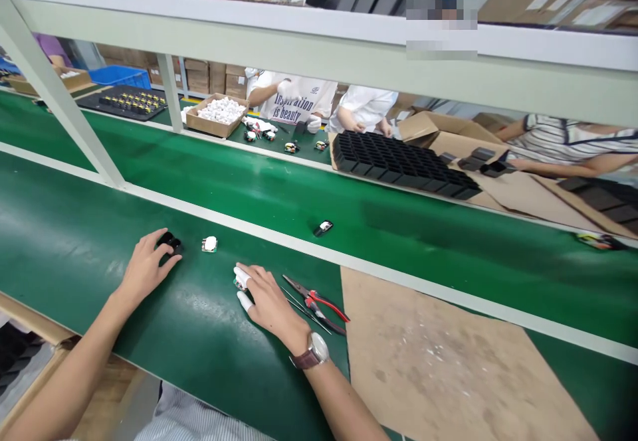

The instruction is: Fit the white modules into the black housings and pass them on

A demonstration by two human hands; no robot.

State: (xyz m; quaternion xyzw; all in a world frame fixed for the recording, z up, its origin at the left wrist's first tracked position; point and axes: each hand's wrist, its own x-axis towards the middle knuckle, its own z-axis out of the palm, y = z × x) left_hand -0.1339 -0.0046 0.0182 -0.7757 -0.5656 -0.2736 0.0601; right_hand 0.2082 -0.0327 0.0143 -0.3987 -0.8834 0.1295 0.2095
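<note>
My left hand (147, 265) curls its fingers and thumb around small glossy black plastic cases (173, 244) on the green bench. Just right of them lies a small circuit board with a round white piece on top (210, 244). My right hand (266, 301) wears white finger cots on the thumb and a finger. Between those two tips is another small circuit board (240, 284), partly covered by the fingers. Beside the right hand rest red-and-black long-nose pliers (316, 303) and thin metal tweezers (305, 311).
Beyond a pale rail, a black case with a white piece (323, 228) lies on the green belt (239, 195). A cardboard sheet (448, 361) covers the bench at right. Across the belt, people work near a black tray (399, 165) and a box of white parts (219, 112). A frame post (70, 89) stands left.
</note>
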